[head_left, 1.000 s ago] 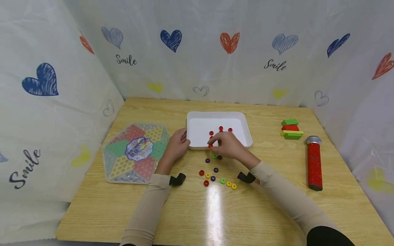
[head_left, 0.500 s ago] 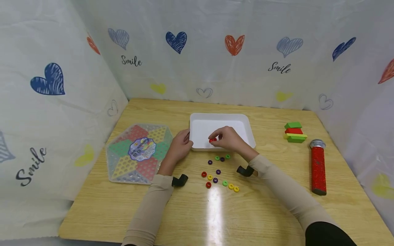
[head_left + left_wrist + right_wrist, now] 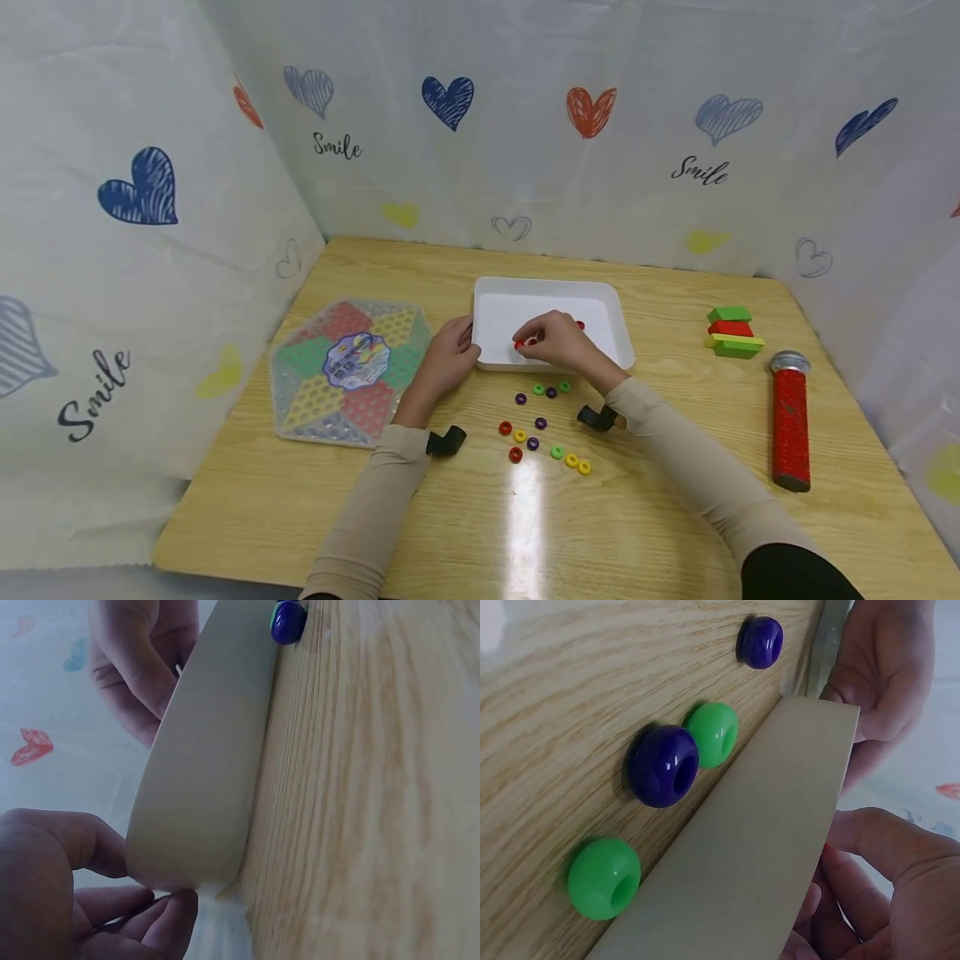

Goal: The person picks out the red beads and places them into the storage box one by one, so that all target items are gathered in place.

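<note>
A shallow white tray (image 3: 553, 287) lies on the table, and my left hand (image 3: 452, 354) grips its near left corner. The left wrist view shows that thumb and fingers (image 3: 97, 844) pinching the wall from both sides. Over the near part of the tray, my right hand (image 3: 558, 339) pinches a small red bead (image 3: 519, 345) between thumb and forefinger. Another red bead (image 3: 581, 325) shows beyond the hand, which hides part of the tray floor. Just in front of the tray wall lie a green bead (image 3: 604, 878) and a purple bead (image 3: 664, 766).
More red, yellow (image 3: 572, 460), purple and green beads are scattered nearer the front. A hexagonal board (image 3: 307, 358) with coloured triangles lies left of the tray. On the right are stacked coloured blocks (image 3: 735, 330) and a red, silver-topped cylinder (image 3: 791, 425).
My right hand has moved from the tray's near rim farther inside, with a red bead at its fingertips. My left hand keeps its grip on the corner. The head view has shifted slightly.
</note>
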`<state>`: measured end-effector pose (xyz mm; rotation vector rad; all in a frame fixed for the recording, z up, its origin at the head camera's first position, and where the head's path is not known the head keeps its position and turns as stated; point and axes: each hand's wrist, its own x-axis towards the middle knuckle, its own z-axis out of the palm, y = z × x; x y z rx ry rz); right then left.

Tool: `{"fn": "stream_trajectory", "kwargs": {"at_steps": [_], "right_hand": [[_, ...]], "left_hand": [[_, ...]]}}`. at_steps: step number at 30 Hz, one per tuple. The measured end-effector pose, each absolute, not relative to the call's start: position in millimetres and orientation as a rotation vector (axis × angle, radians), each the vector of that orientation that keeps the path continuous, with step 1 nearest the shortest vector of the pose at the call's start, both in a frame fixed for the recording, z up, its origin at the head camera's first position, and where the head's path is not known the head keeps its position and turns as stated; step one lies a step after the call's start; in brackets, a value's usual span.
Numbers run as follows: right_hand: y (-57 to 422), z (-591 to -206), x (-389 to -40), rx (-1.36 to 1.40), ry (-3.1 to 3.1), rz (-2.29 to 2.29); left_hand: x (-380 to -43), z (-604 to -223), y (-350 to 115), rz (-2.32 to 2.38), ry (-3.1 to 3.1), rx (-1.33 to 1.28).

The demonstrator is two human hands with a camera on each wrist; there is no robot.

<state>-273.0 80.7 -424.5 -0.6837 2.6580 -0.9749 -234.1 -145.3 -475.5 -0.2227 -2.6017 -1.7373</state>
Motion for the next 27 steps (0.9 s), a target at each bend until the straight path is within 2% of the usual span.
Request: {"fn": "stream_trajectory", "kwargs": {"at_steps": [17,27], "right_hand": [[90,-422,-267,-0.688,2.697,-0.971],[93,-414,-251,-0.756,2.692,-0.963]], "left_hand": [[-234,-472,-139,-1.701,-2.629,-0.217],[-233,-473,-142,-1.67,-2.649,-0.192]]}}
